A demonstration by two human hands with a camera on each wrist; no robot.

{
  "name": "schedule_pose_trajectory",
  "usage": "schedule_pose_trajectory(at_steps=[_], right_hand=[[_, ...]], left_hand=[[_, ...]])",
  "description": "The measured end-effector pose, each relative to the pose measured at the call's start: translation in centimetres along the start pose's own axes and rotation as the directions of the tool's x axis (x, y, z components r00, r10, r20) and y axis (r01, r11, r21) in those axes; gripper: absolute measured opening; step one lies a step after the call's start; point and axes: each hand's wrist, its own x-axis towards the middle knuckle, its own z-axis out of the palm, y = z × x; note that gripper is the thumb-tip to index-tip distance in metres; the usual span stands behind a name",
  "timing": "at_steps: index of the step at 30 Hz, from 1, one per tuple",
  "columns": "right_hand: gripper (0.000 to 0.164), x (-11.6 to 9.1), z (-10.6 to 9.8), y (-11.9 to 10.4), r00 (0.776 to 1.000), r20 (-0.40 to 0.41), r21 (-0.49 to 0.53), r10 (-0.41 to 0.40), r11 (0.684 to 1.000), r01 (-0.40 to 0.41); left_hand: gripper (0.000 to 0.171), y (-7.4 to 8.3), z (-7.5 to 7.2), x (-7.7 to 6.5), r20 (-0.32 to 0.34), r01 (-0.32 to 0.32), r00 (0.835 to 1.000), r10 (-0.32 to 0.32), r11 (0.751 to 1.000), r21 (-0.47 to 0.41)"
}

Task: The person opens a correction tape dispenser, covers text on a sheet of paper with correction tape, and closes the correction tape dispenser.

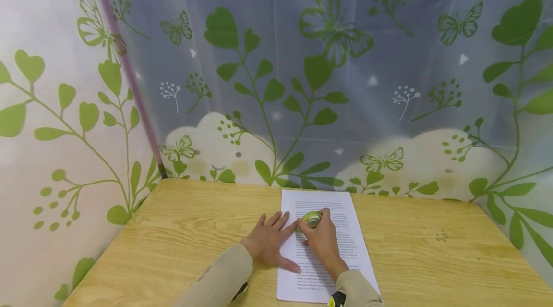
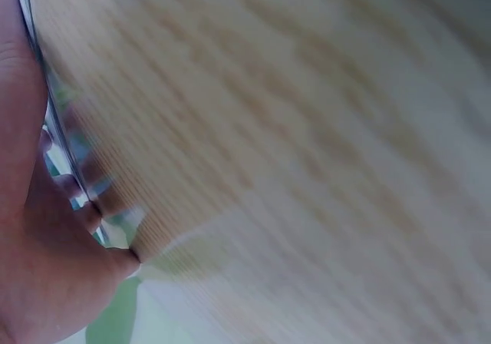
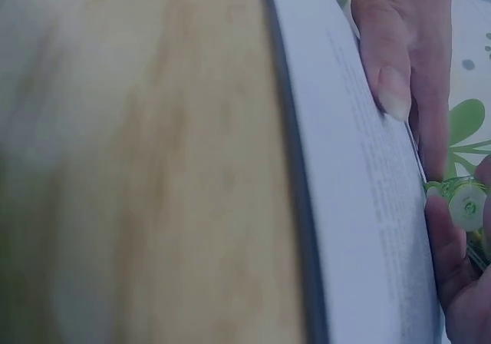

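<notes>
A stack of printed paper lies on the wooden table, its sheets covered in lines of text. My right hand grips a green see-through correction tape over the upper half of the text. In the right wrist view a pale round wheel shows inside the correction tape, between the fingers of my right hand. With fingers spread, my left hand rests across the left edge of the paper, its index fingertip right beside the correction tape. Only part of the left hand appears in the left wrist view.
The table has a light wood grain and extends to both sides of the paper. Behind it hangs a curtain printed with green leaves and butterflies, and another patterned panel stands along the left side.
</notes>
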Motion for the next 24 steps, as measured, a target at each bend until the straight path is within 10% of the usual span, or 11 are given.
schedule_pose_trajectory(at_steps=[24], right_hand=[[0.049,0.06,-0.57,-0.12,0.997,-0.037,-0.2,-0.064,0.978,0.055]], left_hand=[[0.111,-0.25,-0.01,-0.08,0.042,0.022,0.999,-0.02,0.999,-0.03]])
